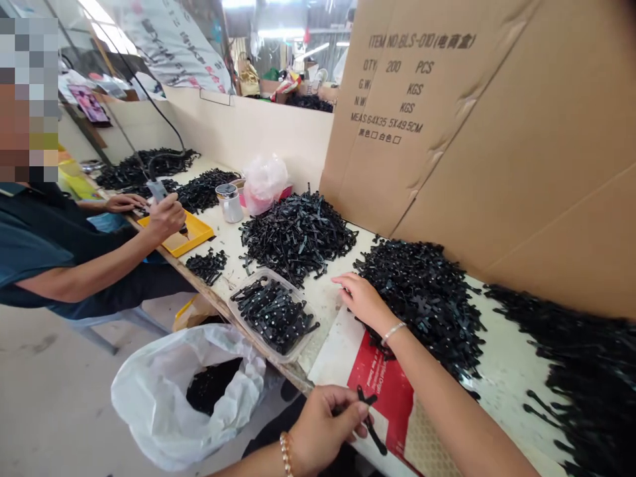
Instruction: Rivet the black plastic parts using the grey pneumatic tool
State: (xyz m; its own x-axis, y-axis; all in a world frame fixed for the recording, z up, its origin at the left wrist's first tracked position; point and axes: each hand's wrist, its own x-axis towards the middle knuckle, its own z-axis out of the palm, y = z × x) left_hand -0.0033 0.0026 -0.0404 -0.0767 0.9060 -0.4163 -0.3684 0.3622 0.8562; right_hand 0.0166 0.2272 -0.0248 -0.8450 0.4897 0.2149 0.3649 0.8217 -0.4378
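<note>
Beside a carton (477, 126) printed "ITEM NO:BLS-010, QTY 200 PCS", the left hand (325, 424) pinches a black plastic piece (370, 417) while the right hand (362, 298) rests open-fingered on a black pile (427, 298).

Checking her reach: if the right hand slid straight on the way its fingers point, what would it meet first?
Probably the loose black parts piled ahead; the right hand points up-left across bare table. Depth is uncertain.

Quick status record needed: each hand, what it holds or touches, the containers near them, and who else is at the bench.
left hand: holds a black plastic part
right hand: open, resting at the edge of the black parts pile
clear tray: holds black parts, at the table edge
white bag: open, below the table edge, dark parts inside
co-worker's hand: over yellow tray
</note>
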